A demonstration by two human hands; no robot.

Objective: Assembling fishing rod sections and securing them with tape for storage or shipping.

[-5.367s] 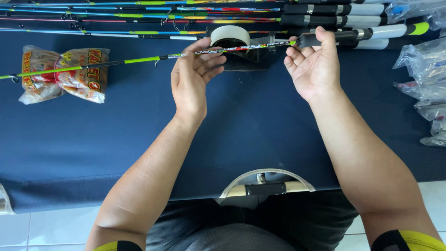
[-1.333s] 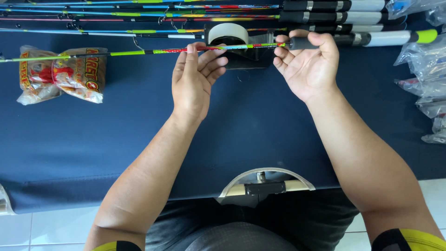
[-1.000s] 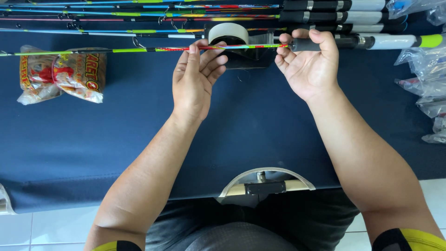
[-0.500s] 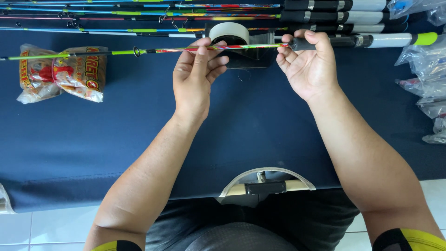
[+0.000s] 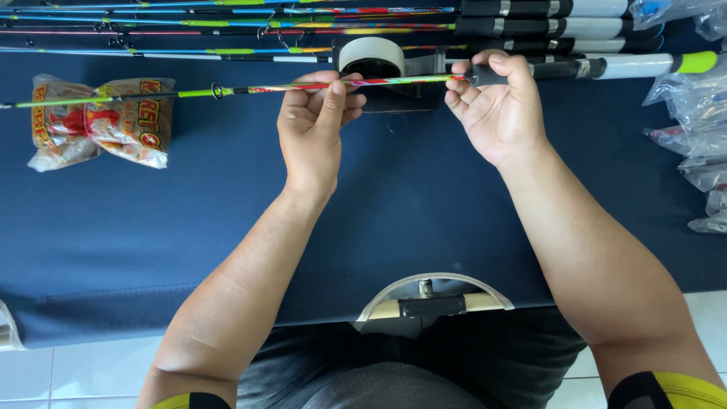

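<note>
I hold a slim fishing rod [image 5: 227,91] level above a table with a dark blue cover [image 5: 379,212]. The rod's shaft is green and multicoloured; its handle [image 5: 606,68] is black, white and lime. My left hand [image 5: 314,121] pinches the coloured shaft near its middle, fingers curled around it. My right hand [image 5: 500,106] grips the rod where the shaft meets the black handle. A roll of clear tape on a dark dispenser [image 5: 375,64] stands just behind the rod, between my hands.
Several more rods [image 5: 303,19] lie in a row along the far edge. A crinkled orange snack bag [image 5: 102,121] lies at the left. Clear plastic bags [image 5: 693,121] pile up at the right. A curved wood-and-metal fixture [image 5: 432,303] sits at the near edge.
Both hands have stayed on the rod near the tape dispenser. The rod has shifted a little along its length, and my fingers have reset their grip.
</note>
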